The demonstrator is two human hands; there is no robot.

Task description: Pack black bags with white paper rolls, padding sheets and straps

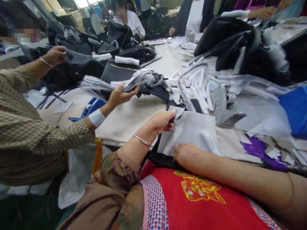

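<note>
A black handbag (157,156) lies at the table edge against my red apron, with a white sheet (194,123) and white rolls on top of it. My left hand (164,122), wearing a bracelet, pinches a piece of clear plastic wrap (177,112) at the bag's far left side. At the near edge of the bag my right hand (187,155) is closed, its fingertips turned down and partly hidden; I cannot see what is between them. A plastic-wrapped strap (185,83) with metal fittings loops up just beyond the sheet.
A co-worker at left holds a plastic-wrapped black bag (117,72). White paper rolls (198,86) pile up ahead beside a grey tape dispenser (225,107). Cardboard scraps (278,148) lie on purple film at right, near a blue item (296,111). More black bags (230,41) stand farther back.
</note>
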